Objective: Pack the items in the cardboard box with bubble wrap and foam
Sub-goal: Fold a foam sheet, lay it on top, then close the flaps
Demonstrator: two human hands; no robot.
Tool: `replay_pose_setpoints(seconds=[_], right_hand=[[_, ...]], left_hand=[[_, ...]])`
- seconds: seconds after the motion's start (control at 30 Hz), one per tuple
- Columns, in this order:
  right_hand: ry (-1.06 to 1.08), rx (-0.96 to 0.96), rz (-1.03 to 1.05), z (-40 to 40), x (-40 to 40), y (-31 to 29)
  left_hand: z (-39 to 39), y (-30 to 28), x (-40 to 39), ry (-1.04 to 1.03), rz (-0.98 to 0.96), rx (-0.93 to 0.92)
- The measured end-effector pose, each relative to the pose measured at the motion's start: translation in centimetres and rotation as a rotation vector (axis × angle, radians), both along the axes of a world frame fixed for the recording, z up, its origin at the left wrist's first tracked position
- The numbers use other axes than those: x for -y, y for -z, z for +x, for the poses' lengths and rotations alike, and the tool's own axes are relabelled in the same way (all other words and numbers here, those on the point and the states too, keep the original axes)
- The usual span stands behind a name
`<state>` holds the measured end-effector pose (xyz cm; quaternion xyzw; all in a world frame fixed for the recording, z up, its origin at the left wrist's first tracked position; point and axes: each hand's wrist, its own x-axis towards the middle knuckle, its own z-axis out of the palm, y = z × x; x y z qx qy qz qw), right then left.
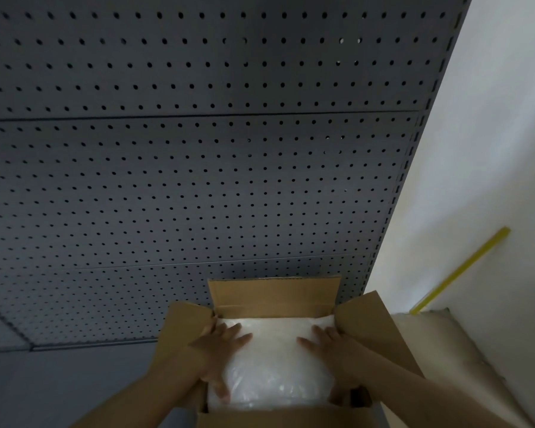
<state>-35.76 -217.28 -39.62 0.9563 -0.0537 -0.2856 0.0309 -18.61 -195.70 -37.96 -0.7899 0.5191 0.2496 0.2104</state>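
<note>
An open cardboard box (275, 296) stands at the bottom centre with its flaps spread outward. White bubble wrap (275, 366) fills its top and hides whatever lies beneath. My left hand (220, 350) lies flat on the left part of the wrap, fingers spread, thumb pointing down toward me. My right hand (325, 344) rests flat on the right part of the wrap beside the right flap. Neither hand grips anything.
A dark grey pegboard wall (198, 149) rises right behind the box. A white wall (491, 149) is on the right, with a yellow strip (464, 270) on it. A pale roll of packing material (445, 344) lies to the right of the box.
</note>
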Motion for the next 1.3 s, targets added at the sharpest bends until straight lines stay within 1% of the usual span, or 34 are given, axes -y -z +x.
replay_pose_setpoints(seconds=[0.13,0.23,0.3,0.37,0.43,0.47,0.5,0.53,0.57,0.6,0.67,0.73,0.8,0.87,0.9,0.97,1.0,1.07,1.13,1.17,1.23,1.3], right_hand=[[0.009,0.034,-0.003,-0.3,-0.3,0.0],[0.018,0.055,0.035,-0.8,-0.2,-0.7],[0.058,0.104,0.072,-1.7,0.1,-1.9],[0.123,0.189,0.107,-2.8,0.5,-3.5],[0.218,0.299,0.147,-3.9,1.0,-4.4],[0.248,0.397,0.12,-4.3,1.2,-4.5],[0.297,0.456,0.062,-4.7,1.5,-4.6],[0.36,0.503,0.001,-5.0,1.8,-4.6],[0.48,0.532,0.004,-5.4,1.8,-5.0],[0.613,0.538,0.042,-5.8,1.5,-5.5],[0.827,0.537,0.196,-6.3,1.3,-6.5],[0.951,0.6,0.396,-6.4,0.9,-7.7],[1.003,0.662,0.508,-6.3,0.7,-8.5],[0.981,0.732,0.551,-6.1,-0.3,-9.0],[0.928,0.757,0.55,-6.1,-1.0,-9.3],[0.774,0.731,0.54,-5.8,-2.0,-8.9],[0.701,0.666,0.517,-5.6,-2.4,-8.5],[0.577,0.469,0.484,-5.3,-2.9,-7.5],[0.504,0.273,0.459,-5.2,-3.1,-6.4],[0.485,0.209,0.44,-5.2,-3.1,-5.9],[0.494,0.193,0.423,-5.2,-2.9,-5.1],[0.52,0.218,0.44,-5.1,-2.6,-4.7]], left_hand=[[-0.3,-0.5,-0.1,-0.03,-0.027,-0.044],[0.3,-1.4,-0.7,-0.096,-0.087,-0.184],[0.7,-3.0,-1.5,-0.202,-0.189,-0.304],[1.0,-4.9,-2.4,-0.322,-0.335,-0.36],[1.4,-6.4,-3.7,-0.458,-0.444,-0.355],[1.6,-6.9,-4.4,-0.531,-0.495,-0.35],[1.9,-7.2,-5.1,-0.607,-0.528,-0.339],[2.0,-7.5,-5.6,-0.663,-0.538,-0.305],[1.9,-7.7,-6.1,-0.699,-0.519,-0.254],[1.7,-7.9,-6.6,-0.714,-0.5,-0.218],[1.2,-8.1,-7.1,-0.738,-0.514,-0.235],[0.8,-8.1,-7.7,-0.775,-0.542,-0.299],[0.6,-8.0,-8.1,-0.808,-0.581,-0.355],[0.2,-8.1,-8.2,-0.825,-0.618,-0.371],[0.0,-8.1,-8.1,-0.827,-0.631,-0.364],[-0.4,-8.3,-7.7,-0.831,-0.655,-0.353],[-0.6,-8.5,-7.6,-0.831,-0.666,-0.352],[-0.8,-8.5,-7.6,-0.84,-0.674,-0.351],[-0.8,-8.5,-7.8,-0.849,-0.682,-0.357],[-0.9,-8.5,-7.9,-0.855,-0.683,-0.364],[-1.2,-8.5,-8.0,-0.869,-0.695,-0.369],[-1.5,-8.4,-7.9,-0.877,-0.723,-0.33]])
